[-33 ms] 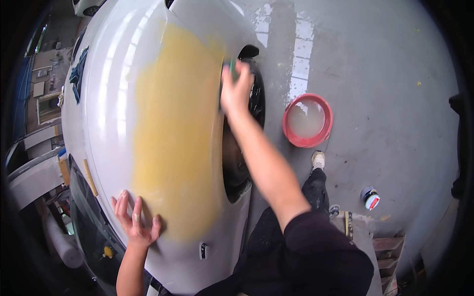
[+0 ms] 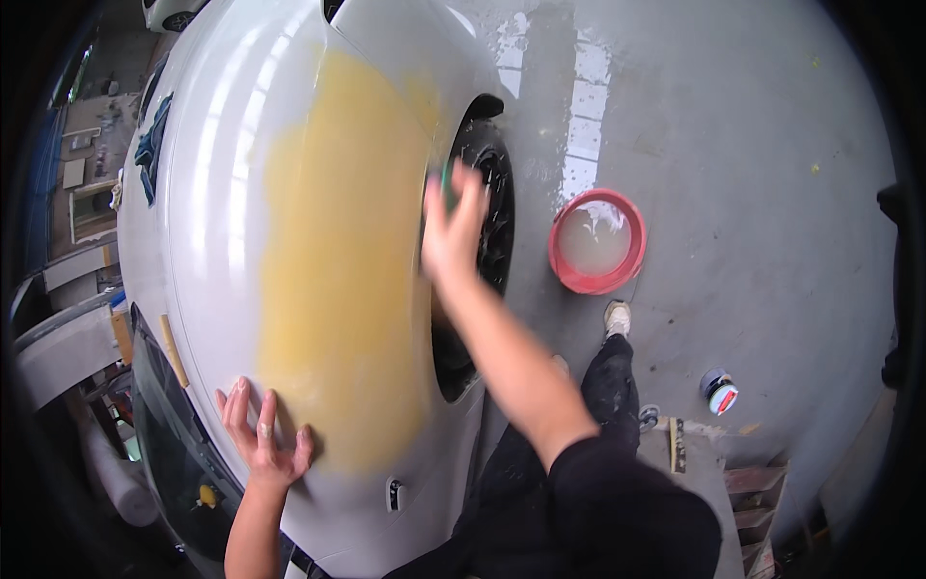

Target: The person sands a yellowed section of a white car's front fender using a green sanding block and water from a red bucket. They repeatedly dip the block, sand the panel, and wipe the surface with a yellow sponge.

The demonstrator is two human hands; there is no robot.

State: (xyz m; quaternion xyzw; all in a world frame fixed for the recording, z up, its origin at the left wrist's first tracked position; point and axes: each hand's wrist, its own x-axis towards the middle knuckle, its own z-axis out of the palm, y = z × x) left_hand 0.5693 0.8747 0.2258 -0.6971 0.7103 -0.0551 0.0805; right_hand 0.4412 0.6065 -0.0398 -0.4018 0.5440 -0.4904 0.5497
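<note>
Green pad (image 2: 446,181) is held in R hand (image 2: 454,228) nr wheel-arch edge (image 2: 432,338); prob. light, slick if wet, best gripped by sides. L hand (image 2: 267,455) is spread wide on car (image 2: 220,241).

No lettering can be read, including on the small round container (image 2: 719,392).

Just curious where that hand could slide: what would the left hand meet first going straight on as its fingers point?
The left hand would probably just meet more pale car bodywork, perhaps brushing the yellow patch; the curve makes depth unclear.
</note>
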